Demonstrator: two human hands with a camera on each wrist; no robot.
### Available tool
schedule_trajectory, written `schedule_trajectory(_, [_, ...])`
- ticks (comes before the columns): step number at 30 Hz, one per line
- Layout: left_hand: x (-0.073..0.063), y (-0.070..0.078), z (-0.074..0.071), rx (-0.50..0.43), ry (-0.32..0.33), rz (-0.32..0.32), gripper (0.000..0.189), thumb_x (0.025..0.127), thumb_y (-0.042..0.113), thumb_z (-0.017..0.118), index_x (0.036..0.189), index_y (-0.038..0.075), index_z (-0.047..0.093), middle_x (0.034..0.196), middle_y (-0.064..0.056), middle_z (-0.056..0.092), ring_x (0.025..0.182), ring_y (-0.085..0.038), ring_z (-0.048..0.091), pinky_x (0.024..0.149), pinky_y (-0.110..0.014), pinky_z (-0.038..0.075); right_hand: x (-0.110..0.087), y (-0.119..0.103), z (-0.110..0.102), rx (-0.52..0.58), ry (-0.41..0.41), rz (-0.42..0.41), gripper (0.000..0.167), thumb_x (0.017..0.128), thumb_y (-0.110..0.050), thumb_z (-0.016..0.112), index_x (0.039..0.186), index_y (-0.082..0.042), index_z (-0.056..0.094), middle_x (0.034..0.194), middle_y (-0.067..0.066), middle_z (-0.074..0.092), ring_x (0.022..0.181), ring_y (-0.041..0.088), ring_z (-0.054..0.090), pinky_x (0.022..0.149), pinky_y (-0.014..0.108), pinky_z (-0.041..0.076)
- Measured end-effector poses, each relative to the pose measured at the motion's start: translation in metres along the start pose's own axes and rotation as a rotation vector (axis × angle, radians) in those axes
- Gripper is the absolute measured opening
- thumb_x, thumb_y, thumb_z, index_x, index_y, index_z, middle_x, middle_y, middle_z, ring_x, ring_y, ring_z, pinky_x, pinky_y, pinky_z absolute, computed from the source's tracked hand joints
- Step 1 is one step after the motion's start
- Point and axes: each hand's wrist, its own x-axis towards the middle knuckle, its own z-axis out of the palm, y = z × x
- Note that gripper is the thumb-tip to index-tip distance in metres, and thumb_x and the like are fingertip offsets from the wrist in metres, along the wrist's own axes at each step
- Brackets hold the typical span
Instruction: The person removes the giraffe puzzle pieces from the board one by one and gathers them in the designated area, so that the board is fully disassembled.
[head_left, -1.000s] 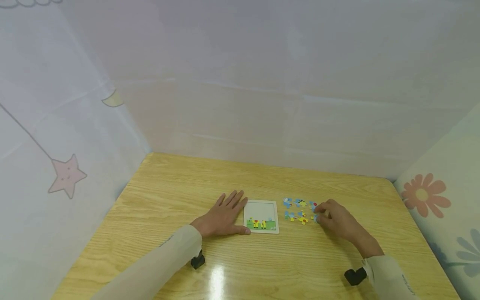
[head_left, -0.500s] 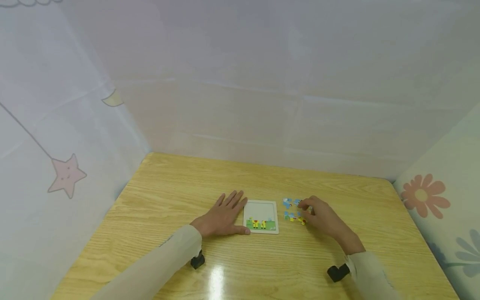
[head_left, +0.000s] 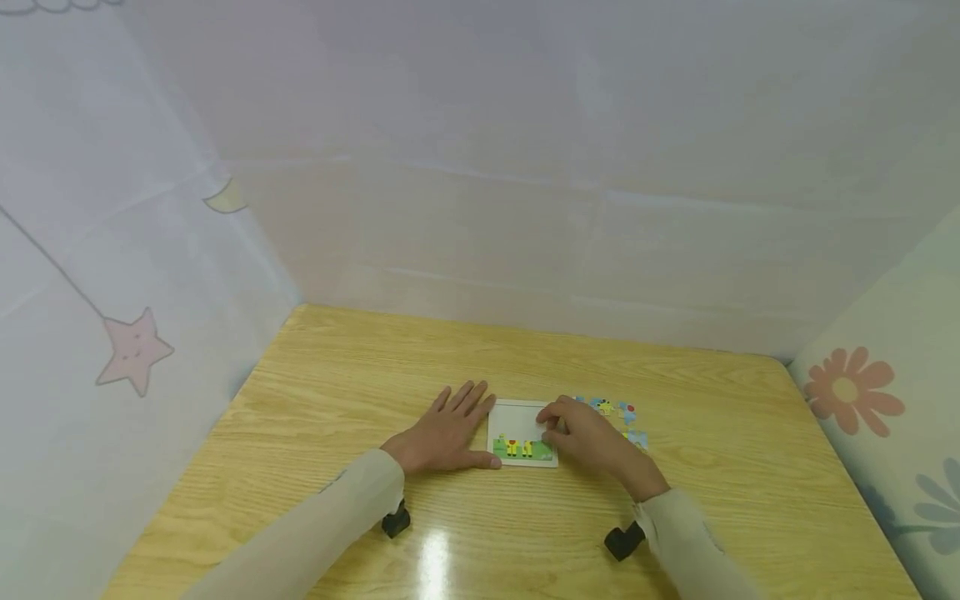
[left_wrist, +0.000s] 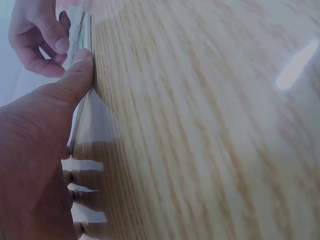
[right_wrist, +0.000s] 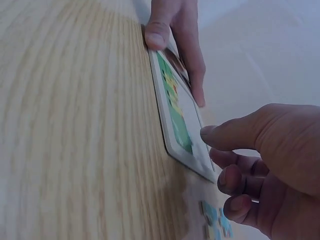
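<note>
A square, white-framed puzzle board (head_left: pixel 513 419) lies on the table, with a green and yellow picture strip along its near side. My left hand (head_left: pixel 444 433) lies flat beside it, fingers spread, with the thumb at the board's near left corner. Over the board's right side hovers my right hand (head_left: pixel 588 435), fingers loosely bent. In the right wrist view, its thumb (right_wrist: pixel 230 134) and forefinger stand apart and no piece shows between them. Blue and yellow jigsaw pieces (head_left: pixel 604 407) lie right of the board, partly hidden under the right hand.
The wooden table (head_left: pixel 390 358) meets pale cloth walls at the back and sides. One blue piece (head_left: pixel 637 439) lies at the right end of the loose pieces. A dark camera mount (head_left: pixel 624 542) sits on the right wrist.
My right hand has moved left from the far end of the loose pieces, across them, to the board's right side. The left hand and the board have stayed put.
</note>
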Motion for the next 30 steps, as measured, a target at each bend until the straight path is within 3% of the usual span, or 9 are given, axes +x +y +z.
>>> schedule_trajectory(14, [0.0,0.002,-0.002,-0.002,-0.009,-0.007,0.106,0.098,0.076,0.055,0.173,0.012,0.015,0.182,-0.013,0.003,0.17,-0.036,0.004,0.137,-0.062,0.009,0.015,-0.024,0.021,-0.079,-0.118,-0.089,0.026,0.104,-0.014,0.068,0.129,-0.01,0.073,0.111,-0.001,0.07,0.093,0.009,0.061,0.082,0.029,0.055])
schedule_trajectory(23, [0.0,0.002,-0.002,-0.002,-0.011,-0.003,0.106,0.099,0.075,0.056,0.173,0.011,0.016,0.182,-0.014,0.004,0.17,-0.036,0.004,0.137,-0.062,0.008,0.02,-0.037,0.026,-0.116,-0.162,-0.088,0.03,0.1,-0.018,0.076,0.128,-0.009,0.07,0.106,-0.002,0.066,0.089,0.01,0.058,0.079,0.028,0.051])
schedule_trajectory(30, [0.0,0.001,0.0,0.014,0.002,-0.008,0.107,0.097,0.078,0.054,0.173,0.012,0.015,0.182,-0.013,0.004,0.17,-0.035,0.004,0.137,-0.062,0.008,0.022,-0.042,0.026,-0.084,-0.176,-0.069,0.034,0.097,-0.024,0.081,0.125,-0.009,0.066,0.108,-0.001,0.065,0.09,0.011,0.057,0.079,0.029,0.052])
